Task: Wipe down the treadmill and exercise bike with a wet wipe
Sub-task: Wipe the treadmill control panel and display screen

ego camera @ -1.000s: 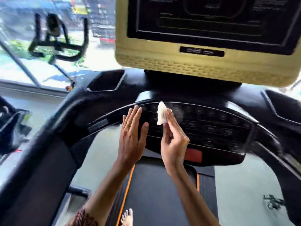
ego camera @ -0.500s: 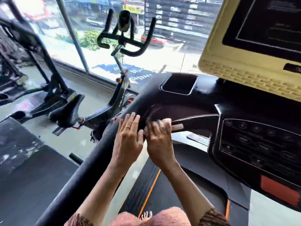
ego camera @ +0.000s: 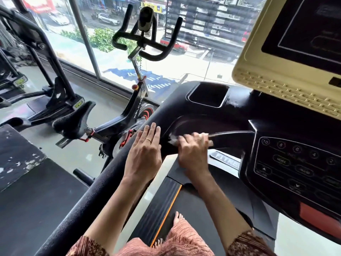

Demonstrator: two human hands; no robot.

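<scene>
A second ago the right hand (ego camera: 193,152) pinched the wipe (ego camera: 173,140) in front of the keypad (ego camera: 295,163), in the middle of the treadmill (ego camera: 184,108). Since then the view and both hands went over to the left side of the console. Now the right hand is closed over the thin bar (ego camera: 234,133) there, its fingers curled around bar and wipe together. The wipe shows only as a pale blur at both sides of the fist, so how it is folded I cannot tell. The left hand (ego camera: 144,150) lies flat on the top of the rail (ego camera: 88,198), just beside the right one, with straight fingers that hold nothing; it seems to serve only as support. The blur on the right hand suggests that it is rubbing along the bar at this moment. For the task this means, I think, that the work on the keypad is left and the grip parts of the treadmill are in hand. The bike (ego camera: 136,111) stands beyond the rail, near the window, well apart from both hands, and looks not yet wiped.
</scene>
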